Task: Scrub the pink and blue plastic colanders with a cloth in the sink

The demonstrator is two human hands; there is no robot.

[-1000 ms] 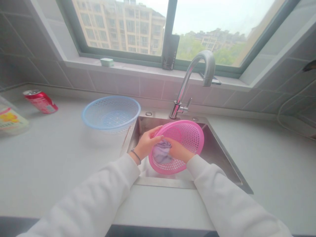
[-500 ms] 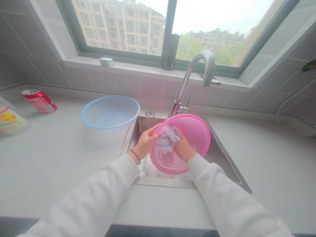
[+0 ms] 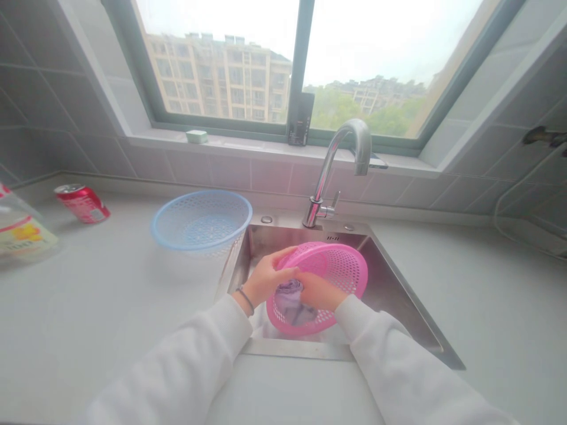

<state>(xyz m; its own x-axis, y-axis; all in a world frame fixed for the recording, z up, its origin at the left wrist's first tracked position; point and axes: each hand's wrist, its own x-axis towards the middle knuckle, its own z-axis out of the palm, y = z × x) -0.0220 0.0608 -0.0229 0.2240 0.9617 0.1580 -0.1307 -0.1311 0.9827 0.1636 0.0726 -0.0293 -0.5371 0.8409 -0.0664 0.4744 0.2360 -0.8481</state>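
Over the sink, a pink plastic basket (image 3: pixel 345 265) with a perforated wall is tilted toward me. My left hand (image 3: pixel 268 278) is closed on its left rim, the thumb reaching over the inside. A wet-looking pale purple cloth (image 3: pixel 295 310) lies against the basket's inner wall. Inside the basket, my right hand (image 3: pixel 318 291) is closed on the upper part of this cloth, its fingertips hidden beside my left thumb. The stainless sink (image 3: pixel 394 295) lies beneath, its bottom mostly covered by the basket and my arms.
Left of the sink stands a light blue basket (image 3: pixel 201 221). Farther left are a red can (image 3: pixel 83 203) and a clear labelled bottle (image 3: pixel 24 227). The faucet (image 3: pixel 323 165) rises behind the pink basket. A green soap-like block (image 3: pixel 196 137) and a dark upright box (image 3: pixel 301 118) rest by the window.
The basket has tipped, and its near edge sits lower. The cloth has gone from bunched between both hands to hanging down inside the basket, and my hands have come closer together. The view has tilted upward.
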